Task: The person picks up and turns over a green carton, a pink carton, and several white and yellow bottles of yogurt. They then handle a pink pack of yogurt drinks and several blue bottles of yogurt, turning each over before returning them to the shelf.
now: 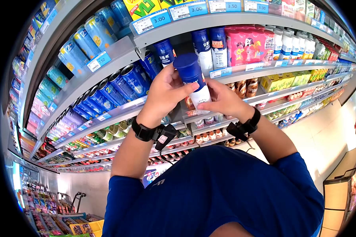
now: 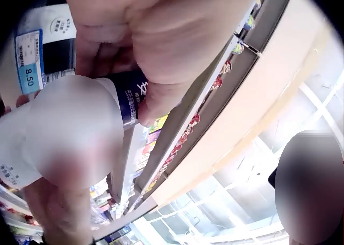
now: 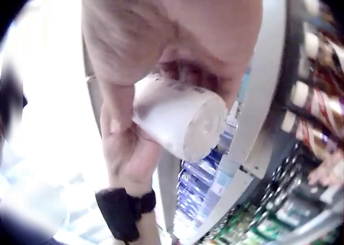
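Observation:
Both hands hold one bottle [image 1: 201, 96] with a dark blue cap and upper part and a white lower part. My left hand [image 1: 164, 94] grips the blue upper part, its thumb across the front. Lower down, my right hand [image 1: 224, 99] holds the white part with its thumb on the near side. The bottle is tilted, cap toward me, in front of the shelf. In the right wrist view its round white base [image 3: 207, 128] points away from the right palm. Similar blue-and-white bottles [image 1: 203, 49] stand on the shelf just behind.
Shelf edges with price tags [image 1: 220, 72] run close behind the hands. Pink multipacks [image 1: 249, 45] stand to the right, blue cans [image 1: 134, 81] to the left. Lower shelves hold more drinks. Pale floor [image 1: 316, 134] shows at the right, and a cart [image 1: 78, 201] stands at the lower left.

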Demonstrator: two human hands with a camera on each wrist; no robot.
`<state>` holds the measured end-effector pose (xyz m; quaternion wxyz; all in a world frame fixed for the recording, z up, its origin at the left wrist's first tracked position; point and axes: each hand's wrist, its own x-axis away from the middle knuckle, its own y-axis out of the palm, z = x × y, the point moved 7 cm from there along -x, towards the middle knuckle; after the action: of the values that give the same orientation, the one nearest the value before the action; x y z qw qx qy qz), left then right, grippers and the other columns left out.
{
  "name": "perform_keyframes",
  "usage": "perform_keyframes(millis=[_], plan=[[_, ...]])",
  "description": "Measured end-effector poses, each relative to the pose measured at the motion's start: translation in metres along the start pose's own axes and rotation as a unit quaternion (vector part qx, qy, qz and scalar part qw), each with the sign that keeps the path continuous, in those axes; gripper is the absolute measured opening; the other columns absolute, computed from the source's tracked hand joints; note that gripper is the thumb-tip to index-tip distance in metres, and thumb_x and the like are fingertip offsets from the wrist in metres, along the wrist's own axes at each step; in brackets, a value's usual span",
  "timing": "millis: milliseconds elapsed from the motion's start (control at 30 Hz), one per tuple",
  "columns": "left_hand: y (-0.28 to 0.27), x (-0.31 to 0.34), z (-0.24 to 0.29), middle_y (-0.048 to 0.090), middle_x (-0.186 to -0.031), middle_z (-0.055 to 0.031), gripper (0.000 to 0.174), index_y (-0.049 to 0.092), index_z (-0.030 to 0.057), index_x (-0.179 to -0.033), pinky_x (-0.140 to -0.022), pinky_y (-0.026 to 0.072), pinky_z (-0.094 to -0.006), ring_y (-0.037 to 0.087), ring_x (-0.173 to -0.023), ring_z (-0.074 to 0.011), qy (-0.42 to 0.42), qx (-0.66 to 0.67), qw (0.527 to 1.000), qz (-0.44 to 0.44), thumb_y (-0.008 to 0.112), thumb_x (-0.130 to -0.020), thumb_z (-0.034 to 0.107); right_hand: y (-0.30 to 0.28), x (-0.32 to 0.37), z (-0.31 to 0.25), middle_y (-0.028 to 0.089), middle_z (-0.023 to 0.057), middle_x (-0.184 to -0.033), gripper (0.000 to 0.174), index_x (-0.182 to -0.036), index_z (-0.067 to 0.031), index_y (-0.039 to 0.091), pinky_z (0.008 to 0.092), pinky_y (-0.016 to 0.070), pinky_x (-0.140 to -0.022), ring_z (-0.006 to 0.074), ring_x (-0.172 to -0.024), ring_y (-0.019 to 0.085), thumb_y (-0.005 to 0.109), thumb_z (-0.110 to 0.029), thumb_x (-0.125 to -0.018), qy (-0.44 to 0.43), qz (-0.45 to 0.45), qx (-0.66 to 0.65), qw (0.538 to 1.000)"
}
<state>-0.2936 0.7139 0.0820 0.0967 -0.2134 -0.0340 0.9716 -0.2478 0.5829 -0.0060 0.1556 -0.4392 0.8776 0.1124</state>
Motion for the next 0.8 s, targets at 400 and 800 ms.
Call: perform_keyframes(millis=[400, 800], plan=[[0.020, -0.006, 0.105, 0.069, -0.119, -0.0102, 0.054, 0.065, 0.0080, -0.128, -0.091, 0.0532, -0.0346, 0.067, -0.108, -0.0233, 0.309, -0.481, 0.818, 0.061, 0.085, -0.078, 0.013, 0.000, -0.034, -0.097, 0.061, 0.0188, -0.122, 0.061, -0.131, -0.0008, 0.054, 0.0422, 0.0494, -0.094, 0.0386, -0.108, 0.061, 0.082, -0.017, -0.079, -0.300, 0.140, 0.490, 0.807], [0.008, -0.040, 0.057, 0.068, -0.114, -0.0147, 0.054, 0.063, 0.0059, -0.127, -0.086, 0.0540, -0.0361, 0.067, -0.099, -0.0323, 0.341, -0.520, 0.773, 0.124, 0.083, -0.079, 0.018, -0.009, -0.040, -0.092, 0.064, 0.0197, -0.107, 0.052, -0.120, 0.0025, 0.056, 0.0462, 0.0501, -0.086, 0.0380, -0.101, 0.062, 0.079, -0.017, -0.078, -0.298, 0.261, 0.499, 0.771]])
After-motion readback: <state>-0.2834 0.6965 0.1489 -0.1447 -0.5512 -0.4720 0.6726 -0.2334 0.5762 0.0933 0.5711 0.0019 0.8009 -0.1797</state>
